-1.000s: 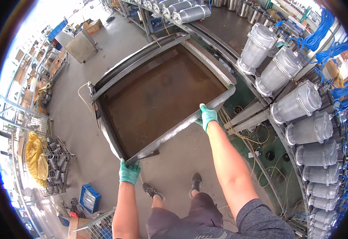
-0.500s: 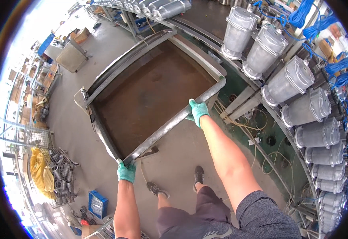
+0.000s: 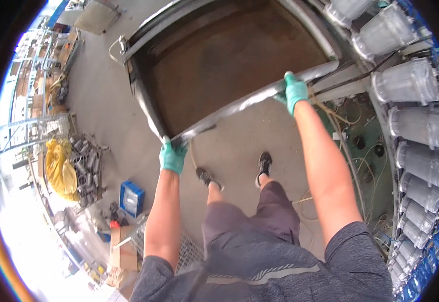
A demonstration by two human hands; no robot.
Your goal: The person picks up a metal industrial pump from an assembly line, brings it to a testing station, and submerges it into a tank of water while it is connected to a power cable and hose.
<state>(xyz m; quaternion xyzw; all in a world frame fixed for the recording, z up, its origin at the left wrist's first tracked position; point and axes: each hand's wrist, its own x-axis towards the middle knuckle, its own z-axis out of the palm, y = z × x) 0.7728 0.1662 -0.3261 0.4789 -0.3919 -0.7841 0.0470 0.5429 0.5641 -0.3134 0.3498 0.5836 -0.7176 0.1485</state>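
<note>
A large rectangular metal tray (image 3: pixel 144 108) with a rusty brown floor and grey raised rim fills the upper middle of the view. My left hand (image 3: pixel 172 155), in a teal glove, grips the tray's near left corner. My right hand (image 3: pixel 293 90), also gloved in teal, grips the near rim toward the right corner. Both arms are stretched forward. My legs and dark shoes (image 3: pixel 264 163) stand on the concrete floor just below the tray's near edge.
A row of grey cylindrical canisters (image 3: pixel 413 126) with blue cables runs down the right side. Loose wires (image 3: pixel 352 166) lie on a green base beside my right foot. At left stand a blue crate (image 3: pixel 131 198), a yellow bag (image 3: pixel 58 166), metal parts and cardboard boxes (image 3: pixel 121 246).
The tray now sits higher and closer in view, its far end out of frame. Both hands keep their grip on the near rim, and I have stepped closer.
</note>
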